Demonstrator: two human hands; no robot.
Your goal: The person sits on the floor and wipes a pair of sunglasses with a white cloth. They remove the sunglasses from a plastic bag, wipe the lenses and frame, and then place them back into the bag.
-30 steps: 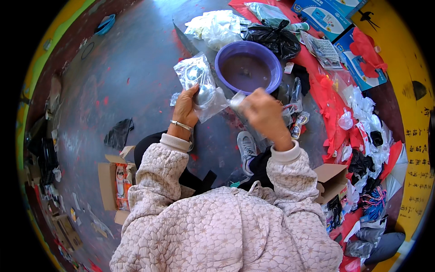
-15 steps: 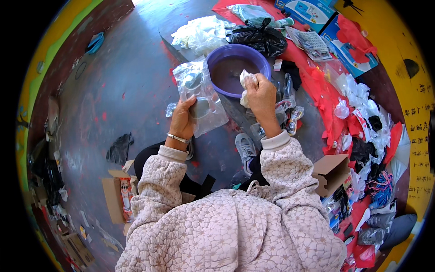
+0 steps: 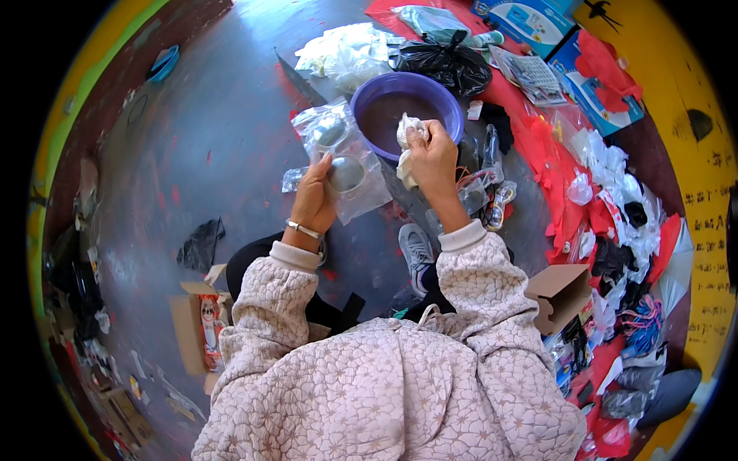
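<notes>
My left hand is closed on the edge of a clear plastic package, thumb on its front. Two round, shiny, lens-like shapes show through the plastic, one above the other. My right hand grips a crumpled white cloth, which sticks out above and below the fingers. The cloth is just right of the package and apart from it. Beyond both hands stands a purple basin with murky water in it; the right hand is in front of its near rim.
Black plastic bag and white plastic bags lie behind the basin. Red sheeting strewn with plastic runs down the right. Open cardboard boxes flank me. A black scrap lies on the floor at left.
My right hand has moved slightly left with the cloth, closer to the package. The package in my left hand has tilted a little, so its round shapes show more clearly.
</notes>
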